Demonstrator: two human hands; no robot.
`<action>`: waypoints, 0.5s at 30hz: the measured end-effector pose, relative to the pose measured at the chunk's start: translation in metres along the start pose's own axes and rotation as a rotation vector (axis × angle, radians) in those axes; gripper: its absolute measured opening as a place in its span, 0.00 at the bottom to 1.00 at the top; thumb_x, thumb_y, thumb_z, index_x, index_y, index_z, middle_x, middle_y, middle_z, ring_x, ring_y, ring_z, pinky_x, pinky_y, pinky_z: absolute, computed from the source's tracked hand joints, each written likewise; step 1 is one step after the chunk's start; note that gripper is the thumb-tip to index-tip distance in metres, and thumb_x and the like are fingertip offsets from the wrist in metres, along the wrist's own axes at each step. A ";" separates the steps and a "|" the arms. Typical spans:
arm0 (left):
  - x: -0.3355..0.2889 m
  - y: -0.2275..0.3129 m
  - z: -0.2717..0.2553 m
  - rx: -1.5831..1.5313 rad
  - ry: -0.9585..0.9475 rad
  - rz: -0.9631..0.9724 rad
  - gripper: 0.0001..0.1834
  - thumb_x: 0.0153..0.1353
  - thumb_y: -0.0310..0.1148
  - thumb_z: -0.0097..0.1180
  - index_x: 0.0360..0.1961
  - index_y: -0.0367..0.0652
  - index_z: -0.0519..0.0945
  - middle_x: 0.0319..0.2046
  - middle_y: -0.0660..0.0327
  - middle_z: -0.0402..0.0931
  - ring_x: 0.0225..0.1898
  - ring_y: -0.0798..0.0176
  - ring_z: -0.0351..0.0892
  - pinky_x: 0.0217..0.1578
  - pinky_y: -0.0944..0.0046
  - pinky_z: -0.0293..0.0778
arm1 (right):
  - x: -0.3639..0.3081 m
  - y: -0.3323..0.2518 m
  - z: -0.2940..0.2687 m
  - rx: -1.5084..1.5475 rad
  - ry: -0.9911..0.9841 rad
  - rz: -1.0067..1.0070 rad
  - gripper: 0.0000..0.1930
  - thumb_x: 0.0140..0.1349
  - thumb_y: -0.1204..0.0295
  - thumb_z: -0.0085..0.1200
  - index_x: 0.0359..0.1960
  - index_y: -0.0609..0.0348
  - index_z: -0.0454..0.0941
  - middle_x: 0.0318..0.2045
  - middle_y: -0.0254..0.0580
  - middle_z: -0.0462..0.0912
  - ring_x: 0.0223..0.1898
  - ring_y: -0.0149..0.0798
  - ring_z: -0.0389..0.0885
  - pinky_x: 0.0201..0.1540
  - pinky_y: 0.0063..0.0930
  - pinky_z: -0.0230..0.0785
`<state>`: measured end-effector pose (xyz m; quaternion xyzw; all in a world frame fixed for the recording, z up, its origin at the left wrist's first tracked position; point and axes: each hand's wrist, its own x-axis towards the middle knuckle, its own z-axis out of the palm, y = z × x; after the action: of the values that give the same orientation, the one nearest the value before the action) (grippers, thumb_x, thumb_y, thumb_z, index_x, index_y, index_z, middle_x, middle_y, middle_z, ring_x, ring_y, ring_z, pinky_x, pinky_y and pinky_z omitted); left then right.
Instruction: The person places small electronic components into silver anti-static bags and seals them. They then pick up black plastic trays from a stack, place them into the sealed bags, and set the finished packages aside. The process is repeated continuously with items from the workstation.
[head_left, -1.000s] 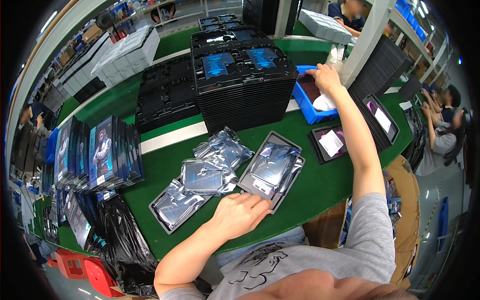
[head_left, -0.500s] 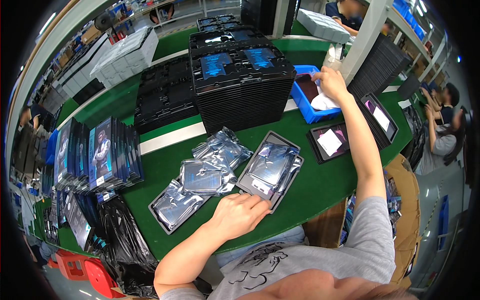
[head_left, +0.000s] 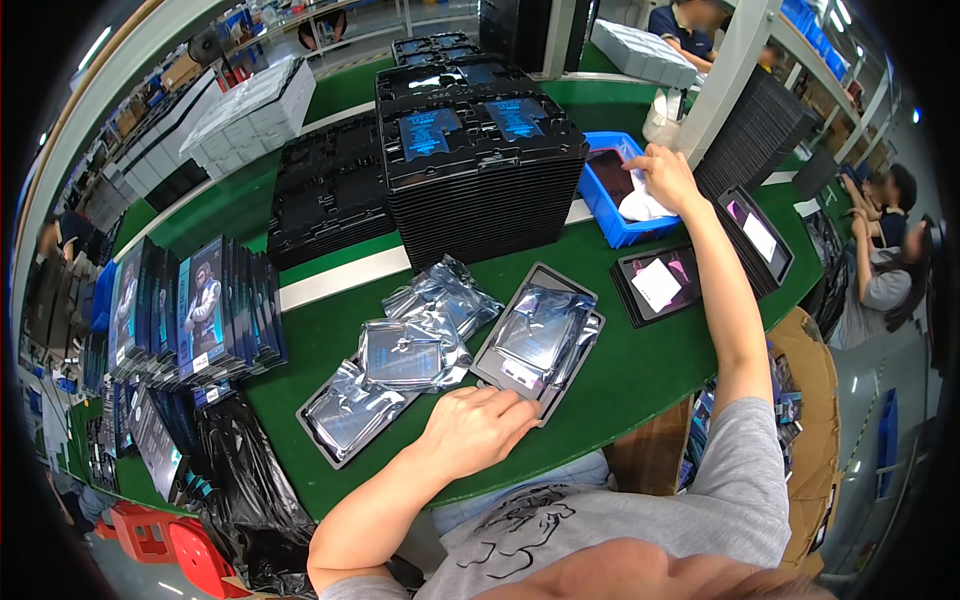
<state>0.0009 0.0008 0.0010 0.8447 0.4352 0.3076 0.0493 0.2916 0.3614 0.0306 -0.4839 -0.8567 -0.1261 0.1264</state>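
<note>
My left hand (head_left: pixel 482 428) is closed over the near end of a grey plastic tray (head_left: pixel 484 362), fingers pressed together at its edge. A silver antistatic bag (head_left: pixel 540 328) with a flat device inside lies in that tray. Further right, my right hand (head_left: pixel 668 180) reaches over a blue bin (head_left: pixel 632 232), its index finger stretched down and nothing visible in its grip. Dark flat pieces (head_left: pixel 610 175) and a crumpled white bag (head_left: pixel 645 205) are in the bin. Left of the tray, more silver bags (head_left: pixel 412 352) overlap, the nearest on a second grey tray (head_left: pixel 338 460).
Stacked black trays (head_left: pixel 480 215) rise at the back centre. Printed boxes (head_left: pixel 203 310) stand at the left above a black plastic bag (head_left: pixel 245 450). Small dark trays with white cards (head_left: pixel 657 285) lie beneath my right forearm. A cardboard carton (head_left: pixel 808 430) stands at the right; co-workers sit beyond.
My right hand has shifted slightly down over the blue bin, and its index finger now points further into it. My left hand stays on the tray.
</note>
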 end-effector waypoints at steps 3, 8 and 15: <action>0.000 0.000 0.000 -0.001 -0.001 0.002 0.08 0.54 0.35 0.65 0.32 0.48 0.79 0.23 0.65 0.75 0.24 0.61 0.80 0.25 0.62 0.75 | 0.001 -0.003 0.000 0.013 -0.008 -0.014 0.17 0.57 0.77 0.48 0.41 0.41 0.87 0.38 0.39 0.77 0.50 0.42 0.76 0.51 0.39 0.62; -0.001 0.000 0.000 -0.002 -0.009 -0.001 0.08 0.54 0.35 0.65 0.33 0.48 0.79 0.23 0.65 0.75 0.24 0.61 0.80 0.25 0.62 0.75 | 0.001 -0.005 0.000 0.022 -0.001 -0.049 0.17 0.56 0.77 0.49 0.39 0.41 0.88 0.36 0.39 0.77 0.48 0.42 0.76 0.51 0.38 0.62; -0.001 0.000 0.000 -0.008 -0.011 -0.006 0.08 0.54 0.35 0.64 0.33 0.48 0.79 0.24 0.65 0.75 0.24 0.60 0.80 0.25 0.61 0.76 | 0.004 -0.009 0.002 0.085 -0.053 -0.150 0.17 0.55 0.79 0.50 0.38 0.43 0.89 0.36 0.39 0.77 0.45 0.43 0.77 0.50 0.39 0.67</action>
<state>0.0005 0.0005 0.0001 0.8450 0.4361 0.3045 0.0557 0.2814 0.3606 0.0292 -0.4156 -0.8982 -0.0861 0.1141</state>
